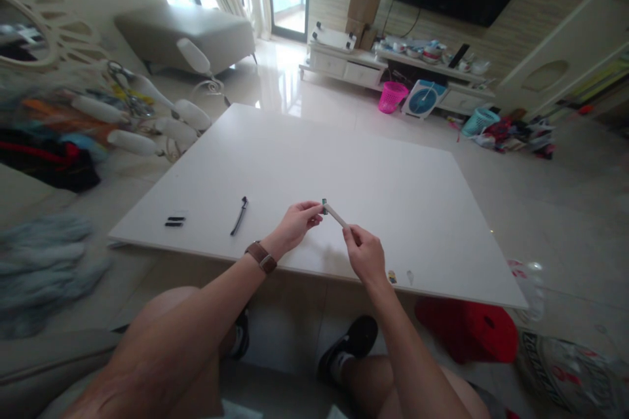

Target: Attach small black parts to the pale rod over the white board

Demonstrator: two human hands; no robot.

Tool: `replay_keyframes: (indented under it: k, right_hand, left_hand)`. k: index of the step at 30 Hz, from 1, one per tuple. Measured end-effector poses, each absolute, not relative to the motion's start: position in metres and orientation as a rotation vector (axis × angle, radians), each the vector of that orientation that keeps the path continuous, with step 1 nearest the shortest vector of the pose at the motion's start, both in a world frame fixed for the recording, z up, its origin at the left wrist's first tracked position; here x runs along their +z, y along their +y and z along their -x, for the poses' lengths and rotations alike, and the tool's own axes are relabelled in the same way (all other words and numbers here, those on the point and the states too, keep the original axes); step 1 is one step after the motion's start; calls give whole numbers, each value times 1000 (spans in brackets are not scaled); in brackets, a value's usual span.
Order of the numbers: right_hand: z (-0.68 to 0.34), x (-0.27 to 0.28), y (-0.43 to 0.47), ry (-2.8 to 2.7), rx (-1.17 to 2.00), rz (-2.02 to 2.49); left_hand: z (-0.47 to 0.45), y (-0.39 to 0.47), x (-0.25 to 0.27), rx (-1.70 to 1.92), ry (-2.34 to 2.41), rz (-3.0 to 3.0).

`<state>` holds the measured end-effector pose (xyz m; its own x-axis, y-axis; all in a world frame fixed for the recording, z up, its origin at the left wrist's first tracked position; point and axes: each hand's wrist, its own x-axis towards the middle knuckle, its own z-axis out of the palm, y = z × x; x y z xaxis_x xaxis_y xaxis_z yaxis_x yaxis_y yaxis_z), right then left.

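Observation:
My left hand (297,222) pinches a small dark green piece (324,201), perhaps a little circuit board, between thumb and fingers above the white table (393,196). My right hand (364,253) is closed around the lower end of a thin, light grey flat stick (335,215). The stick's far end meets the green piece at my left fingertips; whether they are joined I cannot tell. Left of my hands lies a slim black tool with a bent head (239,217). Further left are two short black strips (175,218).
By my right forearm, near the table's front edge, lie a small yellow item (392,277) and a small clear piece (410,277). A red stool (466,329) stands under the right front edge. A lamp with several white shades (177,129) stands beside the table's left edge.

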<state>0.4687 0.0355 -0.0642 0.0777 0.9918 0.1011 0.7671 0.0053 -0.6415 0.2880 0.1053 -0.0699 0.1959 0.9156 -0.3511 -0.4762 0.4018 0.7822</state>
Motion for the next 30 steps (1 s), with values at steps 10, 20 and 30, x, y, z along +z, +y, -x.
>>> replay_keyframes:
  k: [10,20,30]
  right_hand:
    - [-474,-65,39,-1639,419,1914]
    - [-470,-67,37,-1718,540,1842]
    - [-469,-66,32,-1764,569,1851]
  left_hand:
    - [-292,102,-75,948,930,-733]
    - [-291,105,-76,1022,971,-665]
    - [-285,110,-74,1143,1062,-672]
